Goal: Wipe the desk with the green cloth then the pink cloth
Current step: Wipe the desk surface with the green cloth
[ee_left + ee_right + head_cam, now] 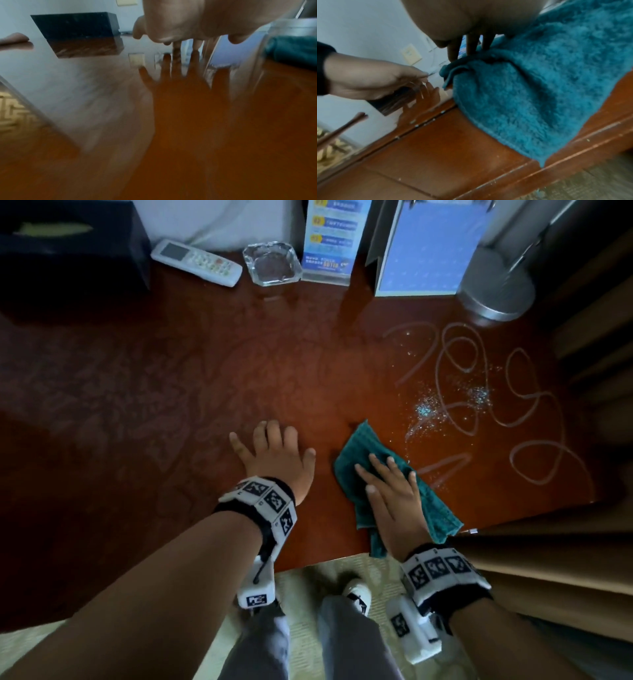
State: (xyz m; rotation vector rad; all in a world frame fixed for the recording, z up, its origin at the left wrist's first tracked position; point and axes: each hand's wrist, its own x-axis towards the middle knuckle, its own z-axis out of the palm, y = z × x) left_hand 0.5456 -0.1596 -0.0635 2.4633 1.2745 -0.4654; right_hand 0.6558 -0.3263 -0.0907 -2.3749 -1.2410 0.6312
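I had my right hand [394,494] flat on the green cloth [359,453], fingers straight and slightly spread, pressing it onto the desk [171,392] at about 5 o'clock, close to the near edge. The cloth looked teal-green, fluffy and crumpled into loose folds; 1 corner pointed toward 12 o'clock past my fingertips, and another corner hung over the desk's near edge, as the right wrist view [530,94] showed. My left hand [274,457] lay just beside it at 6 o'clock, palm down on bare wood, fingers spread apart, holding nothing and not touching the cloth.

Toward 3 o'clock from the cloth, looping pale scribble marks [479,378] and a scatter of glittery specks [428,409] covered the glossy reddish-brown surface. Along the far edge, from 10 to 2 o'clock, I saw a dark box [72,251], a white remote control [197,261], a glass ashtray [272,263], a blue printed sign stand [334,237], a blue desk calendar [431,248] and a round metal lamp base [496,285].
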